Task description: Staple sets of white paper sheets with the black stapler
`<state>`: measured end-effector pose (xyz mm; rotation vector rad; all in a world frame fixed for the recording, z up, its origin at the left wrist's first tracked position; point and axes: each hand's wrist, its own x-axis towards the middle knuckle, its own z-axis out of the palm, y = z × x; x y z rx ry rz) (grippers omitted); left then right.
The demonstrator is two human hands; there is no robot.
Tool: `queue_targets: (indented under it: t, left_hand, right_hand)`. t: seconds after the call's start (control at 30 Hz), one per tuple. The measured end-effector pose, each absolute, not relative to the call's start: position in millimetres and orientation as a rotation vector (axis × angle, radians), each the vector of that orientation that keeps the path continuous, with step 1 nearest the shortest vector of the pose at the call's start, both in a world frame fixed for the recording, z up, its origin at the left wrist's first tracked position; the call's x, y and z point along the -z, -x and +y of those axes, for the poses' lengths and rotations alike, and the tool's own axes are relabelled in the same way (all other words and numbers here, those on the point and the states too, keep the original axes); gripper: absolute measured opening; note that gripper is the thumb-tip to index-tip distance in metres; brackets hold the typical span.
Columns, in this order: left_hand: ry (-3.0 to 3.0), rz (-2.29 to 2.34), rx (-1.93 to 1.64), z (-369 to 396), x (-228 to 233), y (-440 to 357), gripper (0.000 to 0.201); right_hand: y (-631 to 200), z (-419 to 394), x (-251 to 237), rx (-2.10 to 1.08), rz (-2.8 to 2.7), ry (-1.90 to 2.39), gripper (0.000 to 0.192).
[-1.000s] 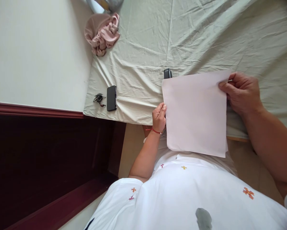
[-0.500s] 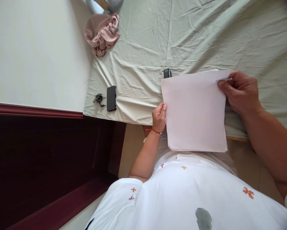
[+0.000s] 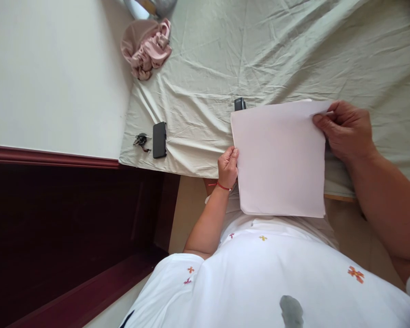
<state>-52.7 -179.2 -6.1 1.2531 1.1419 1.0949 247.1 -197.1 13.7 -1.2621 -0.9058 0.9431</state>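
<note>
Risen since a second ago, the paper stack's (image 3: 280, 161) lower right corner now sits higher. The right hand (image 3: 350, 130) pinches its upper right corner between thumb and fingers; the left hand (image 3: 227, 166) is closed on its left edge. It is held over the cloth-covered surface's (image 3: 198, 86) near edge. A black device (image 3: 239, 103) peeks out behind; a black phone-like slab (image 3: 159, 140) lies toward the near left corner.

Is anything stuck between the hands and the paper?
Nothing that I can see. The left hand holds the paper at its left edge, and the right hand pinches it at the top right corner. The black gadget peeks out past the far edge, away from both hands.
</note>
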Motion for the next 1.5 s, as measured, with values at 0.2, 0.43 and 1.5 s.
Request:
queue_targets:
  t: [0.2,0.43,1.5]
  left_hand:
    - [-1.261,1.128,-1.088,-179.8,6.5,53.7,0.045]
    - [-1.226,1.109,-1.109,-180.0,7.7,53.6,0.044]
    - [-1.254,1.112,-1.112,-180.5,6.4,53.3,0.045]
  right_hand:
    - [-246.3,-197.6,-15.3,-0.979,-0.899,1.252,0.05]
    - [-247.9,-198.5,-11.4,-0.977,-0.913,1.226,0.044]
    - [-247.4,-198.8,-11.8,-0.943,-0.973,1.25,0.041]
